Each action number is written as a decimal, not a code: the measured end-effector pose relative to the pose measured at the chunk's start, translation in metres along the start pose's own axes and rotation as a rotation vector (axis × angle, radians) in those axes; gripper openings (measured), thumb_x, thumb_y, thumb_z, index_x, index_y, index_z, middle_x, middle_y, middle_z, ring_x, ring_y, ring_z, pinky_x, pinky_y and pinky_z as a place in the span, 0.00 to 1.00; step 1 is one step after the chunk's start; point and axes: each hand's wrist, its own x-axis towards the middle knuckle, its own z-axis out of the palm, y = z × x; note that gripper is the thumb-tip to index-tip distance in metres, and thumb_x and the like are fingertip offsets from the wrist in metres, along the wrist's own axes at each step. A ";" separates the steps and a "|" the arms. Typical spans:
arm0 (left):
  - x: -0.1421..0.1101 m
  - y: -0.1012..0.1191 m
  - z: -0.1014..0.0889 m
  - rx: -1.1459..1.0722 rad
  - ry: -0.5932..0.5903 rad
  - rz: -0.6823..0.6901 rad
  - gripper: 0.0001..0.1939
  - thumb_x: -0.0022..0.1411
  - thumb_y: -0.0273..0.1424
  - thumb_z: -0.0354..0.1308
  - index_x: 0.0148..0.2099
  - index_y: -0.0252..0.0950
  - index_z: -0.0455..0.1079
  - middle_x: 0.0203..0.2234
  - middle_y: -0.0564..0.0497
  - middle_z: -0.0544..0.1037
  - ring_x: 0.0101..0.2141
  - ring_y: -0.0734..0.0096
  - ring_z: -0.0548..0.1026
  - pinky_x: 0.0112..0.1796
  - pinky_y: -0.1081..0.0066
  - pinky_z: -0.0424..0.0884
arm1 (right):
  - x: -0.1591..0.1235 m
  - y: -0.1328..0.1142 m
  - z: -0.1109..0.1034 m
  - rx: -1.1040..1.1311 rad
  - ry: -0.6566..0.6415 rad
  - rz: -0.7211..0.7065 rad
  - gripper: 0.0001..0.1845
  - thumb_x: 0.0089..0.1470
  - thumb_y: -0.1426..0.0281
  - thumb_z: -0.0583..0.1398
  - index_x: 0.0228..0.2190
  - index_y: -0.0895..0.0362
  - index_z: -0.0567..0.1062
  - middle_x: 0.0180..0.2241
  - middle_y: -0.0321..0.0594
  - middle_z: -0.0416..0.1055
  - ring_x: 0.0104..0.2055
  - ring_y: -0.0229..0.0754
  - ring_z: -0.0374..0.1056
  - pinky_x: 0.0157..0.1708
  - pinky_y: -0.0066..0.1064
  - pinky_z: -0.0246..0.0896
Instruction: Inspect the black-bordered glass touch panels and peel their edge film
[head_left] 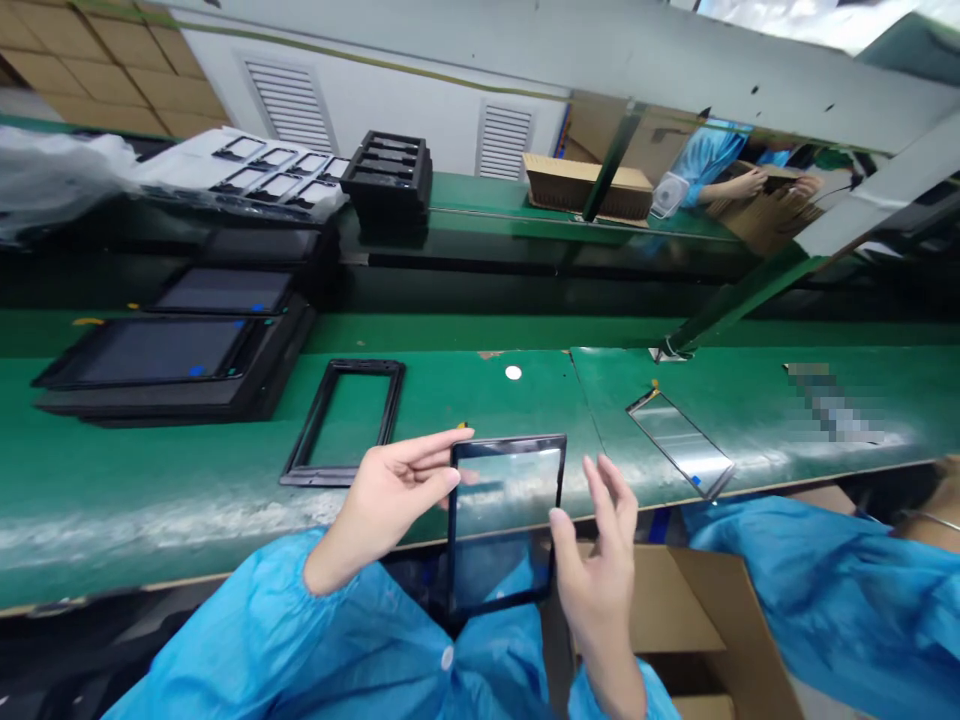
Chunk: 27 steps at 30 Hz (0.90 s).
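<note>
Green bench (187, 500); no legible writing. Left hand (390, 490) pinches glass panel (504, 525) edge; right hand (600, 560) fingers spread, thumb touching panel.

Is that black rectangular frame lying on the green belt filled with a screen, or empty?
Empty: the green belt shows straight through the middle of the black rectangular frame.

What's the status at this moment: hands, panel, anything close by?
Left hand grips the glass panel at its left edge. Right hand open at its right edge. Empty black frame lies on the green belt, apart.
</note>
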 end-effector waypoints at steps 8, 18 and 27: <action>-0.016 -0.005 -0.010 0.124 -0.031 0.021 0.23 0.61 0.40 0.74 0.56 0.38 0.85 0.33 0.43 0.89 0.35 0.55 0.89 0.35 0.72 0.85 | 0.036 -0.026 0.001 0.545 -0.192 0.341 0.13 0.61 0.63 0.70 0.47 0.52 0.85 0.25 0.36 0.84 0.30 0.46 0.84 0.38 0.32 0.80; -0.016 0.011 -0.006 0.730 -0.278 0.306 0.30 0.67 0.36 0.66 0.70 0.54 0.73 0.68 0.52 0.74 0.65 0.51 0.75 0.64 0.58 0.71 | 0.024 -0.037 0.017 0.528 -0.415 0.346 0.11 0.58 0.63 0.71 0.43 0.52 0.85 0.32 0.40 0.87 0.34 0.49 0.86 0.37 0.34 0.82; -0.020 0.006 -0.016 0.173 -0.147 -0.126 0.22 0.71 0.41 0.64 0.63 0.40 0.70 0.48 0.42 0.87 0.37 0.59 0.88 0.32 0.71 0.81 | 0.030 0.016 -0.020 0.478 -0.548 0.602 0.30 0.58 0.41 0.67 0.32 0.58 0.86 0.29 0.50 0.86 0.30 0.52 0.84 0.37 0.39 0.80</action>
